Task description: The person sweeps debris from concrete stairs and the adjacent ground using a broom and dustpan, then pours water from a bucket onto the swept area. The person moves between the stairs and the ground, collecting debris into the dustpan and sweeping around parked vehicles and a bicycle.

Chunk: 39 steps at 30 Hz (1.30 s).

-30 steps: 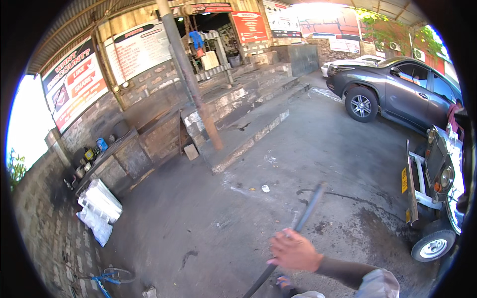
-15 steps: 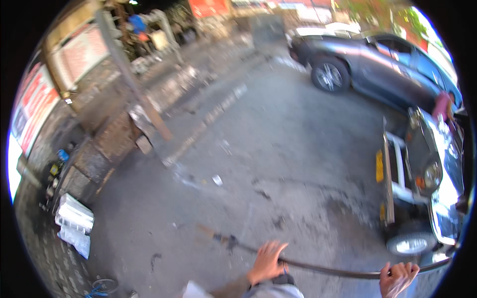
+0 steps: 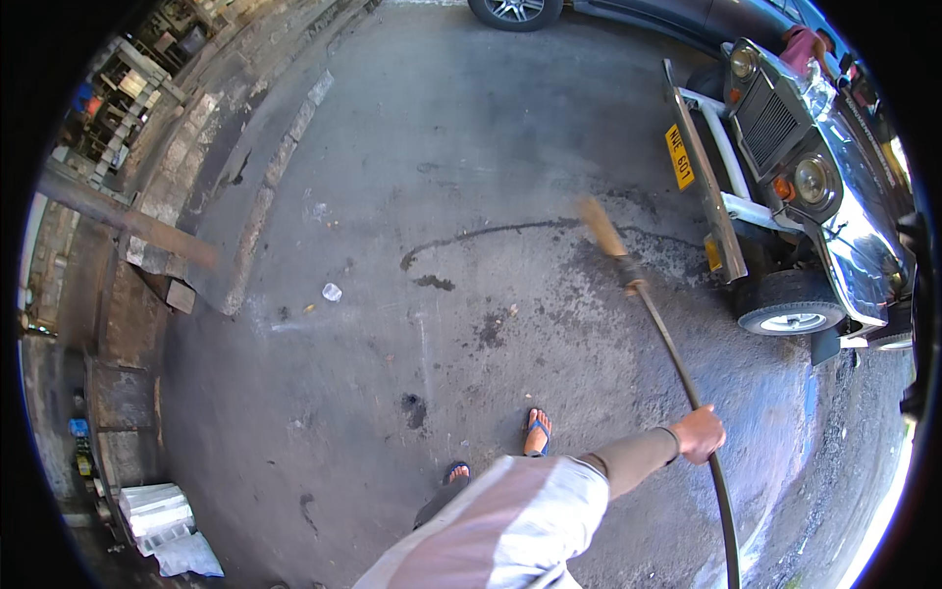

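My left hand (image 3: 699, 434) is closed round the long dark handle of a broom (image 3: 677, 363), with the arm stretched out to the right. The broom's tan bristle head (image 3: 601, 228) points away from me, over the damp dark patches of the ground near the jeep's bumper. It is slightly blurred, and I cannot tell whether it touches the ground. Below my left hand the handle runs down out of the lower edge. My right hand is out of view.
A jeep (image 3: 785, 128) with a front bumper (image 3: 702, 177) stands at the right, a dark car (image 3: 648, 15) behind it. Someone in a pink shirt (image 3: 805, 47) is beside them. A low curb (image 3: 265, 196) and white packages (image 3: 157, 510) lie left. My sandalled foot (image 3: 537, 432) shows below.
The view has tilted down and turned. The broom has swung from pointing left to pointing ahead, carried by my left hand toward the right. My right hand has left the picture.
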Tool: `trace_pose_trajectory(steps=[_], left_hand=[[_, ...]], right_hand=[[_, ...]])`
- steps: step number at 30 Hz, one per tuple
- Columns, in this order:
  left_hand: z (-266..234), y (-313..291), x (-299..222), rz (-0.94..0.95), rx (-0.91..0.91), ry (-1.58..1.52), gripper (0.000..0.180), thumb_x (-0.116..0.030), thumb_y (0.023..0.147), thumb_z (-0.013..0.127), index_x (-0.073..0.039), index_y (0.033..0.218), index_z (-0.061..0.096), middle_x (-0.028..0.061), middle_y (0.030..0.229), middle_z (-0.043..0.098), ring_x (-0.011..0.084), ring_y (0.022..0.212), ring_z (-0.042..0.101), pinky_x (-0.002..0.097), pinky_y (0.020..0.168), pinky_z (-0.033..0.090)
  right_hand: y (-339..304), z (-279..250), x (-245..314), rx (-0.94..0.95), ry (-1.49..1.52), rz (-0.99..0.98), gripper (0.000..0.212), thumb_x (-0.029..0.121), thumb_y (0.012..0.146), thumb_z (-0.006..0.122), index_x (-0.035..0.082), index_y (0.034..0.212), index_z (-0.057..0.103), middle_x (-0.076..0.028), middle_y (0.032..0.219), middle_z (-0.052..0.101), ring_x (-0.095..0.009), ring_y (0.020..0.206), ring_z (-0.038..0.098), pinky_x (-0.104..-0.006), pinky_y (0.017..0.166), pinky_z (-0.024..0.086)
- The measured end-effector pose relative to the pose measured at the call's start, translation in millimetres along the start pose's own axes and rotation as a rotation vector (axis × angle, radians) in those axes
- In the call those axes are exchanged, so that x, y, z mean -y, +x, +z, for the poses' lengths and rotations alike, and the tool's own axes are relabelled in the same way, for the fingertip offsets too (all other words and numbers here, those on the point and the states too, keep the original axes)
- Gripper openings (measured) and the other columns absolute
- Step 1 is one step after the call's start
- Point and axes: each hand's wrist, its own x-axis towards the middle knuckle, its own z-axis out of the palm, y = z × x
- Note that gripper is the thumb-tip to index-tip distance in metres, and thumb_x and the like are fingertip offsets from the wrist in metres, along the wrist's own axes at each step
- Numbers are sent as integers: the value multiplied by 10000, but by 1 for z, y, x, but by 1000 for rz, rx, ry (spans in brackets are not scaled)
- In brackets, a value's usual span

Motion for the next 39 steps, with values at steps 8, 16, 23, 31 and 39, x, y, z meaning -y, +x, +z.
trace_pose_trajectory(steps=[8,16,23,31,39], left_hand=[[189,-338,-21,-373,-78,-176,326,-140,706,759,-107,1014,657,121,1088,624,331,1188,546,520,1110,358],[122,-700,-128,-1003,285,-345,196,-352,704,731,-170,776,716,128,796,704,364,831,677,511,744,463],[112,-598,-186,-757,-76,-234,206,-322,679,752,-140,773,726,125,785,706,322,868,691,473,837,469],[204,-329,-218,-174,-216,-156,117,-201,644,760,-133,686,675,39,731,663,225,888,617,430,910,433],[400,-527,-257,-526,-74,-378,215,-199,612,819,-133,750,668,53,774,637,302,895,620,523,860,417]], right_hand=[[-119,-40,69,304,-99,-360,618,547,982,494,84,639,718,-147,618,669,-340,506,615,-483,457,464],[-144,-21,225,150,486,-943,360,240,733,724,100,466,528,-75,483,491,-289,511,509,-477,681,397],[-111,52,50,99,501,-700,425,323,835,677,58,508,621,-132,513,584,-337,526,583,-569,767,483],[-279,15,-209,452,-85,-69,641,646,984,467,110,826,781,-176,793,710,-351,698,651,-490,626,504],[-231,97,-103,342,-69,-686,578,511,995,532,139,594,719,-85,549,642,-286,502,615,-437,445,439]])
